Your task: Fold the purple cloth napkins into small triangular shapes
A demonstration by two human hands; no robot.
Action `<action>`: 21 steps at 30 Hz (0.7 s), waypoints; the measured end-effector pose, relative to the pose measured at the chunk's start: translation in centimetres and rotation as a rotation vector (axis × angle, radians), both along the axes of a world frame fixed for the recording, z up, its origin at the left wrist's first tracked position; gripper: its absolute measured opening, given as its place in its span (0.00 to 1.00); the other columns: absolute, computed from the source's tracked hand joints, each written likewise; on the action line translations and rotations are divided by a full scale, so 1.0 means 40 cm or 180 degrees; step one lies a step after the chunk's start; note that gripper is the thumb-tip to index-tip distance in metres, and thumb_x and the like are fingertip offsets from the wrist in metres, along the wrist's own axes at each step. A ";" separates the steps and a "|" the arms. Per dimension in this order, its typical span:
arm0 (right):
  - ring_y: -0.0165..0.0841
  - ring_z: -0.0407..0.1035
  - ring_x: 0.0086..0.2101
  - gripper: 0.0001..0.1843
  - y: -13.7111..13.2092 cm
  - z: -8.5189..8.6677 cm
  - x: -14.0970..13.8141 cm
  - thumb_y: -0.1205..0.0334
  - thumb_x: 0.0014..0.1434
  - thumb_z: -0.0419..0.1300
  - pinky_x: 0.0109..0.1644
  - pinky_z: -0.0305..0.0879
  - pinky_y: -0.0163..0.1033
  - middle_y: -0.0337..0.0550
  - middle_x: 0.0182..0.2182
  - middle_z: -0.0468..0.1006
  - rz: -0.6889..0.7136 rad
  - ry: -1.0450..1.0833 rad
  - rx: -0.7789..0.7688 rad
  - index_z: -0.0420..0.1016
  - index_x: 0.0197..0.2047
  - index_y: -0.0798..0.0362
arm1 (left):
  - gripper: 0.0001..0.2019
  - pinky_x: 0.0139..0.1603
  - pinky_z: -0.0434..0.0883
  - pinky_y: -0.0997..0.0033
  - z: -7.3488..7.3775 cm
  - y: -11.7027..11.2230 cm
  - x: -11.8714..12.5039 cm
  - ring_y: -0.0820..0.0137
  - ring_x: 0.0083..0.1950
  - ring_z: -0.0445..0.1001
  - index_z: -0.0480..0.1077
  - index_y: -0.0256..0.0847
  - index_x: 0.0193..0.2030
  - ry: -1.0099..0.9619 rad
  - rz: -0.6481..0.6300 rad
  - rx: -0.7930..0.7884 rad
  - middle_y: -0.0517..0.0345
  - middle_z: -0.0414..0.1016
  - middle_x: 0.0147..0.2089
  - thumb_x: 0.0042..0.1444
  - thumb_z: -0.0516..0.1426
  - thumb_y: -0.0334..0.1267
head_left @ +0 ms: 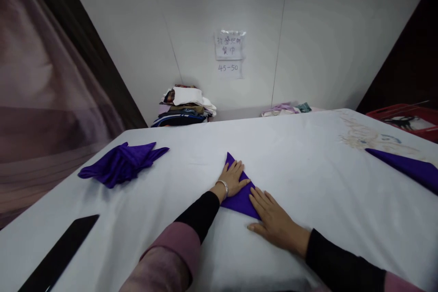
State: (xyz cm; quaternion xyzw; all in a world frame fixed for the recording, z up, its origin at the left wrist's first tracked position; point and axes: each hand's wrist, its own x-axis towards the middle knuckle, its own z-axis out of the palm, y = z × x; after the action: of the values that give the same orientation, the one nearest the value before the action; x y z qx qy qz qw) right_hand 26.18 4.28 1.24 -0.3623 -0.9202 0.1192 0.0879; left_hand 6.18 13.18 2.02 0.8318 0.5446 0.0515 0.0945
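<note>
A purple cloth napkin, folded into a flat triangle, lies on the white-covered table in front of me. My left hand rests flat on its left and upper part, fingers stretched toward the top point, with a bracelet at the wrist. At the triangle's lower right corner, my right hand lies with fingers extended, their tips on the cloth's right edge and the thumb on the table. Both palms face down, and part of the napkin is hidden beneath them.
A crumpled purple cloth pile sits at the left, and a folded purple cloth at the right edge. A dark flat object lies front left. Folded clothes are stacked by the wall; a red basket stands far right.
</note>
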 end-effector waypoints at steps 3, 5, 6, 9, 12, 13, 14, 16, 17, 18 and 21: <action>0.43 0.37 0.64 0.40 -0.011 -0.015 0.018 0.41 0.61 0.45 0.65 0.41 0.54 0.56 0.65 0.45 -0.0020 0.0112 0.0172 0.44 0.67 0.60 | 0.35 0.66 0.39 0.52 0.002 0.011 -0.003 0.61 0.69 0.39 0.49 0.41 0.66 -0.0051 0.0058 -0.0111 0.51 0.43 0.70 0.57 0.40 0.61; 0.43 0.38 0.63 0.40 -0.016 -0.016 0.021 0.42 0.61 0.47 0.64 0.42 0.53 0.55 0.65 0.44 -0.0015 0.0149 0.0249 0.43 0.67 0.59 | 0.37 0.66 0.39 0.51 0.002 0.027 -0.010 0.60 0.69 0.39 0.48 0.40 0.66 -0.0050 0.0145 -0.0142 0.50 0.43 0.70 0.57 0.39 0.62; 0.43 0.38 0.63 0.40 -0.017 -0.016 0.021 0.42 0.61 0.47 0.64 0.42 0.53 0.55 0.65 0.44 -0.0013 0.0152 0.0270 0.43 0.67 0.58 | 0.37 0.66 0.39 0.51 0.001 0.037 -0.014 0.60 0.69 0.38 0.48 0.39 0.66 -0.0045 0.0196 -0.0148 0.50 0.43 0.70 0.56 0.39 0.62; 0.43 0.39 0.63 0.39 -0.016 -0.016 0.020 0.43 0.61 0.49 0.64 0.43 0.54 0.54 0.65 0.44 0.0007 0.0124 0.0286 0.43 0.67 0.57 | 0.38 0.65 0.39 0.48 -0.001 0.072 -0.030 0.59 0.69 0.37 0.48 0.38 0.66 -0.0024 0.0356 -0.0176 0.49 0.42 0.70 0.56 0.39 0.63; 0.44 0.39 0.63 0.39 -0.015 -0.017 0.021 0.44 0.61 0.48 0.64 0.43 0.55 0.52 0.65 0.43 0.0028 0.0092 0.0270 0.41 0.67 0.55 | 0.37 0.65 0.38 0.48 -0.002 0.108 -0.048 0.60 0.70 0.36 0.47 0.39 0.66 0.0007 0.0537 -0.0206 0.49 0.40 0.70 0.56 0.39 0.61; 0.44 0.40 0.63 0.40 -0.014 -0.017 0.021 0.44 0.61 0.49 0.64 0.43 0.55 0.52 0.65 0.43 0.0032 0.0084 0.0266 0.40 0.67 0.55 | 0.37 0.65 0.37 0.48 -0.002 0.119 -0.052 0.60 0.70 0.36 0.46 0.39 0.66 0.0020 0.0601 -0.0220 0.49 0.39 0.70 0.56 0.39 0.61; 0.44 0.40 0.63 0.40 -0.014 -0.017 0.022 0.44 0.61 0.49 0.64 0.43 0.55 0.51 0.65 0.43 0.0038 0.0076 0.0262 0.39 0.68 0.55 | 0.37 0.65 0.37 0.48 -0.002 0.129 -0.057 0.60 0.70 0.36 0.46 0.39 0.67 0.0034 0.0667 -0.0238 0.49 0.39 0.70 0.57 0.39 0.61; 0.45 0.40 0.63 0.40 -0.015 -0.016 0.023 0.43 0.60 0.49 0.64 0.43 0.56 0.51 0.65 0.43 0.0047 0.0059 0.0261 0.39 0.68 0.55 | 0.37 0.65 0.36 0.46 -0.002 0.150 -0.062 0.59 0.70 0.35 0.45 0.38 0.67 0.0068 0.0796 -0.0285 0.48 0.38 0.70 0.57 0.38 0.60; 0.45 0.40 0.63 0.41 -0.015 -0.015 0.023 0.44 0.60 0.49 0.64 0.44 0.56 0.51 0.65 0.43 0.0049 0.0047 0.0262 0.39 0.68 0.55 | 0.36 0.65 0.36 0.45 -0.002 0.160 -0.063 0.59 0.70 0.35 0.45 0.38 0.67 0.0085 0.0855 -0.0312 0.49 0.37 0.70 0.57 0.38 0.59; 0.45 0.40 0.63 0.41 -0.016 -0.013 0.023 0.44 0.60 0.49 0.64 0.44 0.56 0.51 0.65 0.44 0.0049 0.0037 0.0267 0.38 0.68 0.55 | 0.36 0.64 0.35 0.44 -0.002 0.170 -0.064 0.59 0.70 0.35 0.45 0.38 0.67 0.0102 0.0910 -0.0337 0.49 0.37 0.70 0.57 0.37 0.58; 0.45 0.41 0.63 0.40 -0.018 -0.008 0.023 0.45 0.60 0.50 0.64 0.44 0.55 0.52 0.65 0.43 0.0047 -0.0003 0.0281 0.38 0.68 0.55 | 0.34 0.64 0.35 0.42 -0.001 0.199 -0.063 0.58 0.70 0.34 0.45 0.40 0.67 0.0142 0.1043 -0.0400 0.51 0.36 0.70 0.58 0.37 0.56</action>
State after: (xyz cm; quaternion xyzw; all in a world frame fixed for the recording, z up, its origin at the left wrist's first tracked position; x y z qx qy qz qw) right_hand 27.09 3.58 0.91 -0.3513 -0.9273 0.0789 0.1026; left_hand 3.68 21.13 1.99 0.7252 0.6770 0.0136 0.1246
